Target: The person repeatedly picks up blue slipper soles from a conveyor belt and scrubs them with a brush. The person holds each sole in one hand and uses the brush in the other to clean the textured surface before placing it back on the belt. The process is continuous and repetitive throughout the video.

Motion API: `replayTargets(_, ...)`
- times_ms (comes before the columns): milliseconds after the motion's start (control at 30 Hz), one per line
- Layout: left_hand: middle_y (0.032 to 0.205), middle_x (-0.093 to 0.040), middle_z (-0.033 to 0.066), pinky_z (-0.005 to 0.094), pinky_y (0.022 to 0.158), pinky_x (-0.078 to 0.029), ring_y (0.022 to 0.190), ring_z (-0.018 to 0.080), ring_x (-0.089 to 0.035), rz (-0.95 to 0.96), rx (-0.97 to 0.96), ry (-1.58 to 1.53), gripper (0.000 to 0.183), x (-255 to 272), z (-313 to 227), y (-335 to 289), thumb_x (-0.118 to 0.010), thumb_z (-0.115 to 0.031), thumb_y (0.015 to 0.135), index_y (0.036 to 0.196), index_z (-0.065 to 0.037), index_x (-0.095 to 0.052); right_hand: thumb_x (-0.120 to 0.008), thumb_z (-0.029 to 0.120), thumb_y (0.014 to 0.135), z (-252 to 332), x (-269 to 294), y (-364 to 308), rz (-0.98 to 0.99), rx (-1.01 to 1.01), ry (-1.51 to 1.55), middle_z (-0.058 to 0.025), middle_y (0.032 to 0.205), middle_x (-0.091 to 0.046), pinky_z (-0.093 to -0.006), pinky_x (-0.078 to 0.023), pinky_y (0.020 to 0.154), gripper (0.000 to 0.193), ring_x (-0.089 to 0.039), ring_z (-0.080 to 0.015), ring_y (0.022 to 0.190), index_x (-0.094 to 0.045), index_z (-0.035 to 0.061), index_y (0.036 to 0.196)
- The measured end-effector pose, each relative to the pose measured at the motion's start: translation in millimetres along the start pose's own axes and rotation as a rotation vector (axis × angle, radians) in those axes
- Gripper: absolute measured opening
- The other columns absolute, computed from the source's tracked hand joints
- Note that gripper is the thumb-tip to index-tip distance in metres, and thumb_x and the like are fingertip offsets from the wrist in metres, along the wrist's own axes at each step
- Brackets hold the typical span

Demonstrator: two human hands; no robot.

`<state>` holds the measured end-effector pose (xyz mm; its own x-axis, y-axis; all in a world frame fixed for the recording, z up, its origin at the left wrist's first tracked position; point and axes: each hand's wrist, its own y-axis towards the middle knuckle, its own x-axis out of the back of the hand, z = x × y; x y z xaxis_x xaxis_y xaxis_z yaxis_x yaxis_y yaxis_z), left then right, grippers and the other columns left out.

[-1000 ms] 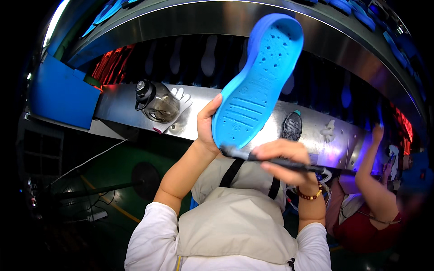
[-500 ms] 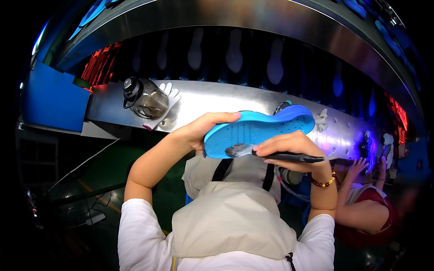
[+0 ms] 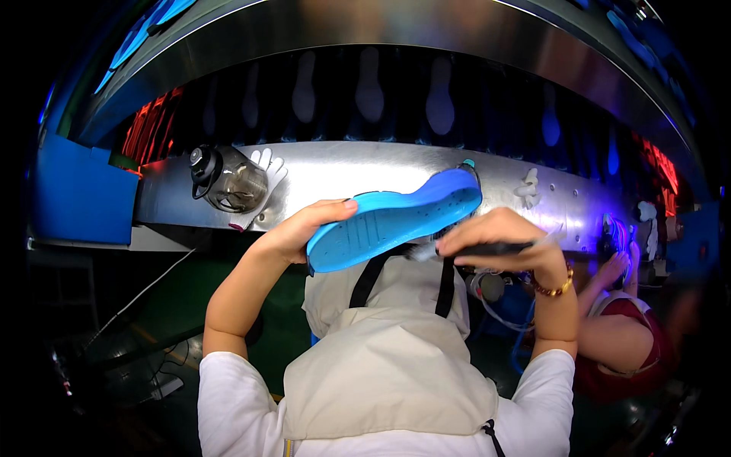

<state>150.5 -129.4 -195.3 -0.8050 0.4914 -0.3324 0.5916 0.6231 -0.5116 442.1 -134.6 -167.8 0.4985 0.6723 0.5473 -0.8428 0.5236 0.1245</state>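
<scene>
My left hand (image 3: 308,228) grips a blue shoe sole (image 3: 392,217) by its left end, thumb on the upper rim. The sole is tilted so that its ridged, hollowed face shows, and its far end rises to the right over the bench edge. In my right hand (image 3: 499,236) is a brush with a black handle (image 3: 495,249), pinched between thumb and fingers. Its bristles (image 3: 421,252) point left and lie just below the lower rim of the sole. They are blurred, and I cannot tell if they touch it.
A metal bench (image 3: 320,164) runs across, bearing a dark clear bottle (image 3: 240,179), a white glove (image 3: 266,171) and a crumpled white thing (image 3: 527,189). Behind it a dark conveyor carries several insole shapes (image 3: 370,87) under a metal hood (image 3: 365,23). A co-worker (image 3: 617,335) sits at right.
The sole has shifted left and its right end has tilted upward. The brush has come off the sole's inner face to its lower edge.
</scene>
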Motion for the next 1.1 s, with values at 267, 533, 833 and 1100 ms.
replayTargets(267, 0.106, -0.053, 0.0216, 0.0334, 0.072, -0.051, 0.091, 0.0249, -0.058, -0.11, -0.073, -0.033, 0.065, 2.4, -0.2, -2.9, -0.053, -0.045, 0.08, 0.12, 0.005, -0.042, -0.065, 0.011, 0.072, -16.3, -7.6, -10.5, -0.042, -0.287, -0.016, -0.0105, 0.084, -0.066, -0.0286, -0.049, 0.069, 0.021, -0.063, -0.0208, 0.077, -0.063, -0.0002, 0.09)
replayTargets(533, 0.102, -0.056, 0.015, 0.0303, 0.075, -0.05, 0.089, 0.0194, -0.058, -0.076, -0.175, -0.047, 0.047, -19.3, 5.6, 28.7, -0.045, -0.034, 0.087, 0.115, 0.004, -0.044, -0.059, 0.009, 0.077, 22.3, -32.7, 60.3, -0.469, -0.375, 0.211, -0.0044, 0.062, -0.058, -0.0217, -0.043, 0.054, 0.011, -0.055, -0.0084, 0.059, -0.061, -0.0014, 0.073)
replayTargets(833, 0.097, -0.057, 0.0114, 0.0251, 0.074, -0.045, 0.086, 0.0143, -0.056, -0.119, -0.332, -0.006, 0.042, -15.0, 22.6, 44.6, -0.042, -0.028, 0.09, 0.114, 0.005, -0.045, -0.058, 0.018, 0.08, -6.6, -39.6, 81.8, -0.613, -0.505, 0.42, -0.0054, 0.056, -0.056, -0.0197, -0.044, 0.044, 0.024, -0.055, -0.0091, 0.047, -0.058, -0.0037, 0.069)
replayTargets(1100, 0.095, -0.058, 0.0107, 0.0234, 0.073, -0.045, 0.084, 0.0127, -0.056, -0.129, -0.372, -0.029, 0.036, -10.7, 32.3, 53.2, -0.039, -0.025, 0.09, 0.109, 0.005, -0.048, -0.055, 0.02, 0.082, -20.3, -41.2, 86.7, -0.621, -0.533, 0.43, -0.0058, 0.055, -0.055, -0.0204, -0.044, 0.042, 0.027, -0.054, -0.0097, 0.045, -0.056, -0.0028, 0.067)
